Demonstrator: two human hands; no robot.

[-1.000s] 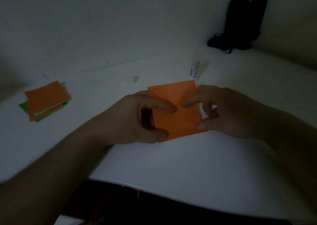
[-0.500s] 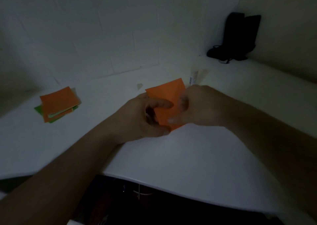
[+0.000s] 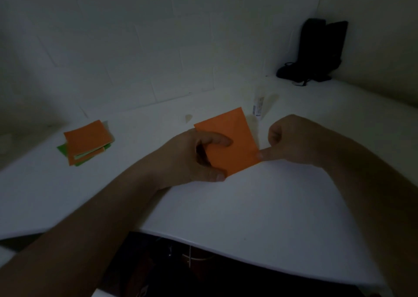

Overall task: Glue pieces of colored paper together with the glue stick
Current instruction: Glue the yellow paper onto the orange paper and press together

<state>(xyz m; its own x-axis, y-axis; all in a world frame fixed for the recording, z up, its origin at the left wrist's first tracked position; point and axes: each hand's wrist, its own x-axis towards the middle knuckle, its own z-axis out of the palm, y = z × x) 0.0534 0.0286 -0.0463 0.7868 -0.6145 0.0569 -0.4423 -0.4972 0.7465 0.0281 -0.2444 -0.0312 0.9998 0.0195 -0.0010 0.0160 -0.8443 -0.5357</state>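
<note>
An orange paper piece lies on the white table in the middle of the view. My left hand holds its left edge, the forefinger on top and the thumb at its near corner. My right hand is curled, and its thumb tip touches the paper's right edge. A white glue stick stands just behind the paper. It is dim and hard to see.
A stack of orange and green paper squares lies at the left of the table. A black bag stands in the far right corner against the wall. A small pale scrap lies behind the paper. The table's near edge curves below my arms.
My right hand has drawn back to the right off the paper's top and now touches only its right edge. The left hand keeps its hold. The paper looks narrower than a second ago.
</note>
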